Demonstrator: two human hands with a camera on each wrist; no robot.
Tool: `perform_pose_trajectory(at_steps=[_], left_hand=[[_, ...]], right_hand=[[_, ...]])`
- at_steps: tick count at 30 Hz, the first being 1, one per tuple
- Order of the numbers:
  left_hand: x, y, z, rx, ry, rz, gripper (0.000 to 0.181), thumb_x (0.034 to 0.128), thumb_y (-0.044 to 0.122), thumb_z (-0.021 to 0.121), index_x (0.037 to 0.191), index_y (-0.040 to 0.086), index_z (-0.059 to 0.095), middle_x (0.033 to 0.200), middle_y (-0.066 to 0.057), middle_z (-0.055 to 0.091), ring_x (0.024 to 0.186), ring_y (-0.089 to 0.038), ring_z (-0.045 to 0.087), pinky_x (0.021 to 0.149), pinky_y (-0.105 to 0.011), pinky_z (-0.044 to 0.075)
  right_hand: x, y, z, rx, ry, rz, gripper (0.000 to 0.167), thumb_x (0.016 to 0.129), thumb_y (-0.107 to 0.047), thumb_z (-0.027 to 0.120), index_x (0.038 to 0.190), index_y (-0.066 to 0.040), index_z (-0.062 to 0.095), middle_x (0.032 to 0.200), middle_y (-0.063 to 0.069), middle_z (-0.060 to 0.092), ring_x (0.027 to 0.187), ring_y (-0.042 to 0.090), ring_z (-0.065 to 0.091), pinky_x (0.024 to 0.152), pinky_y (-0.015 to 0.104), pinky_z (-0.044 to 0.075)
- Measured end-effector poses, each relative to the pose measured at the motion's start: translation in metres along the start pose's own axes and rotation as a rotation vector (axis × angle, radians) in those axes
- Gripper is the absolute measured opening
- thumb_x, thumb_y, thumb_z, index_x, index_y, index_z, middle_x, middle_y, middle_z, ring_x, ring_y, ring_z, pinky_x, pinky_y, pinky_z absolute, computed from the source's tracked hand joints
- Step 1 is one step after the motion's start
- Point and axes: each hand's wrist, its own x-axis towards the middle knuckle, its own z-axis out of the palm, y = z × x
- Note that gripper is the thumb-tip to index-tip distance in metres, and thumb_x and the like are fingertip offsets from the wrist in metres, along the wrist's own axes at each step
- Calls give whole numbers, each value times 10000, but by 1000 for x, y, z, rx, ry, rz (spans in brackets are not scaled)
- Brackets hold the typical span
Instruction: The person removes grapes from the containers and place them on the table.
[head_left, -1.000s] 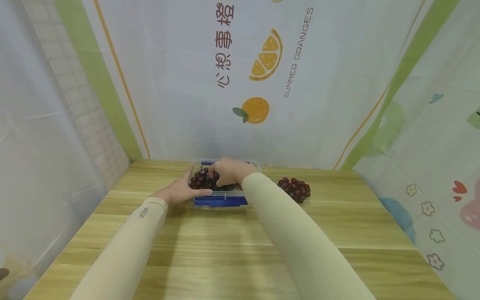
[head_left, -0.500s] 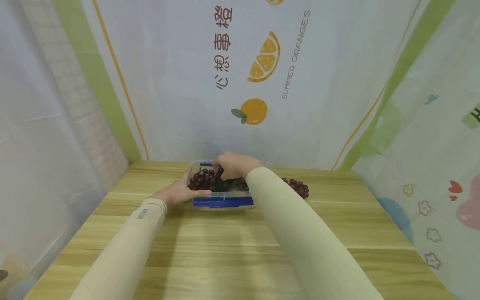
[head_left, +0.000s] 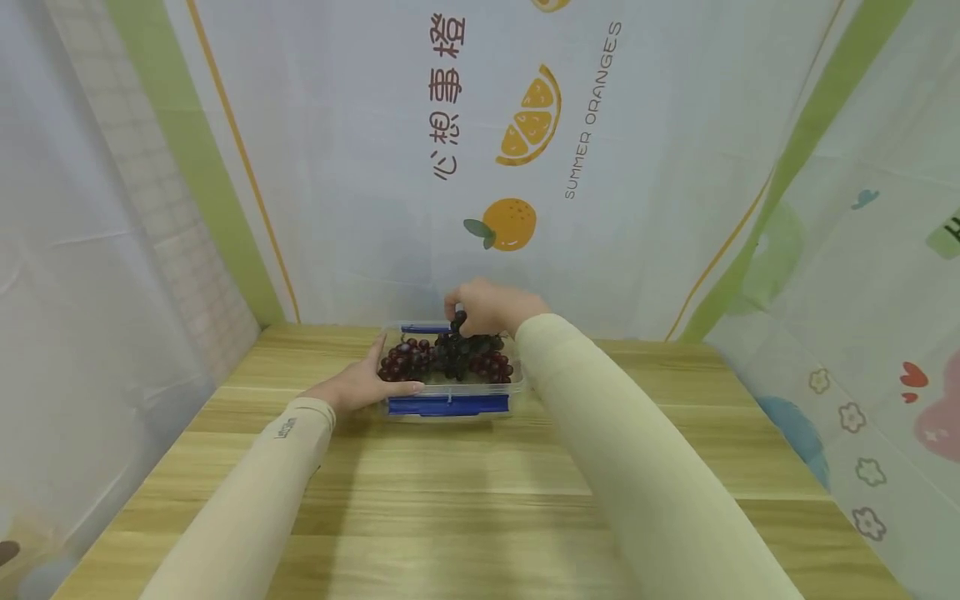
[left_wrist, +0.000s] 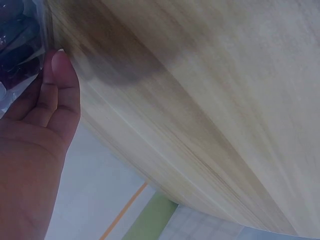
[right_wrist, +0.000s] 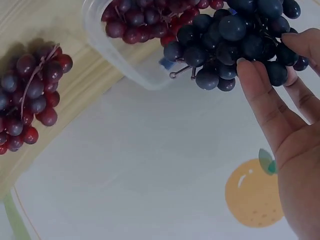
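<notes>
R hand (head_left: 489, 307) pinches dark bunch (right_wrist: 225, 47) btwn thumb & fingertips; bunch hangs below it, over box (head_left: 450, 389). Can't tell whether its low grapes touch red grapes (head_left: 405, 360) in box by L hand (head_left: 360, 385). More red grapes sit in box below R hand, partly hidden by dark bunch. L hand is spread at box's near L corner, thumb straight along near rim, fingers along the end.

L-wrist view gets only part of L hand, cut off at frame edge, w/ a sliver of box; contents there too dim to make out. R-wrist view cuts off R hand, dark bunch & box, but shows a spare bunch (right_wrist: 35, 95) on table (head_left: 420, 508), outside box, well apart from R hand. In head view R sleeve (head_left: 622, 433) covers table just R of box.
</notes>
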Motion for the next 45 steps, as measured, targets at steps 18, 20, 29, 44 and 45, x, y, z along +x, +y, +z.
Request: perform_pose_trajectory(at_steps=[18,20,29,44,45], left_hand=[[0,0,1,0,16,-1,1374,863,790,701,1656,292,-305,1768,-305,58,1568,-577,280,1241,-743,311],[0,0,1,-3,15,1,1377,860,796,699,1660,287,-300,1770,-301,51,1572,-575,272,1241,-745,307],[-5,3,1,12,14,35,1387,855,826,674,1666,250,-292,1759,-329,58,1566,-591,264,1236,-757,299],[-4,2,1,17,19,22,1379,859,818,677,1671,251,-281,1756,-327,94,1568,-582,271,1237,-755,302],[-4,2,1,13,19,23,1378,859,815,680,1669,257,-285,1758,-325,90,1571,-581,266,1238,-756,298]], right_hand=[[-18,21,-31,-14,50,40,223,1019,-119,662,1235,-172,678,957,43,609,739,176,531,731,337,485],[-20,25,-34,4,48,44,221,1020,-106,657,1234,-160,677,913,30,582,713,165,519,717,329,486],[-33,38,-46,-8,72,65,247,1002,-80,648,1235,-146,693,853,20,549,687,157,513,701,313,496],[-50,60,-60,21,64,87,271,993,-48,644,1255,-96,694,880,43,539,672,165,525,652,301,507],[-51,62,-60,29,65,90,271,991,-45,643,1253,-96,694,863,41,539,659,162,526,641,298,510]])
